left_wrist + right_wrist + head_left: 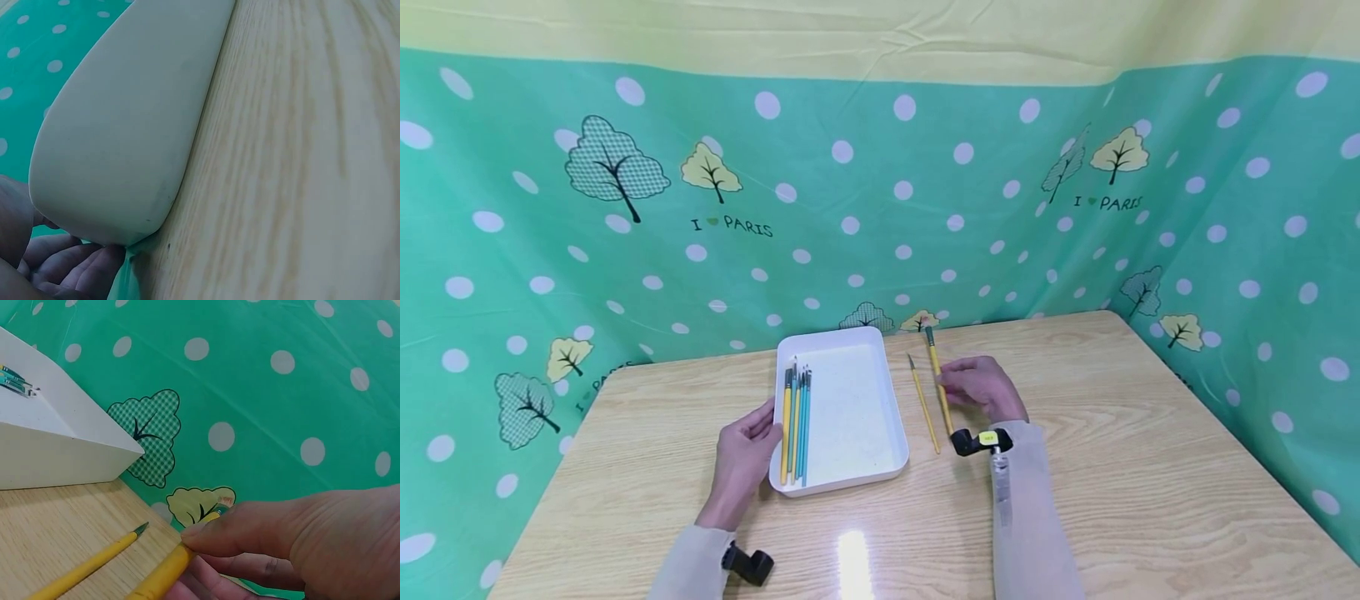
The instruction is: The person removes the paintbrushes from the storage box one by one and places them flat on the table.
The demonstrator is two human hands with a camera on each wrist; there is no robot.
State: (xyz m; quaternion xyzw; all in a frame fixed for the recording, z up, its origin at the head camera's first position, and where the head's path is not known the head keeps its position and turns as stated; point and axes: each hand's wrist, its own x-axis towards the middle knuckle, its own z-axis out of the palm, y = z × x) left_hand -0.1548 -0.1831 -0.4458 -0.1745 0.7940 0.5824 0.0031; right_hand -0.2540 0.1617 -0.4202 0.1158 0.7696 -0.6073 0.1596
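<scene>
A white tray (pixel 850 417) sits on the table with several yellow and teal paintbrushes (pixel 796 425) lined up along its left side. My left hand (pixel 745 454) grips the tray's left wall, thumb over the rim; in the left wrist view its fingers (pixel 75 265) curl against the tray's outer side (pixel 125 137). Right of the tray, my right hand (pixel 981 387) pinches a thick yellow paintbrush (pixel 936 367) by its handle, thumb on top in the right wrist view. A thinner yellow paintbrush (pixel 923 404) lies on the table between the tray and that hand.
The wooden table (pixel 1120 467) spreads out on both sides of the tray. A green polka-dot curtain (pixel 902 225) hangs along the table's back edge and sides. Black cameras are strapped to both wrists, the right one (pixel 981 442) near the held brush's lower end.
</scene>
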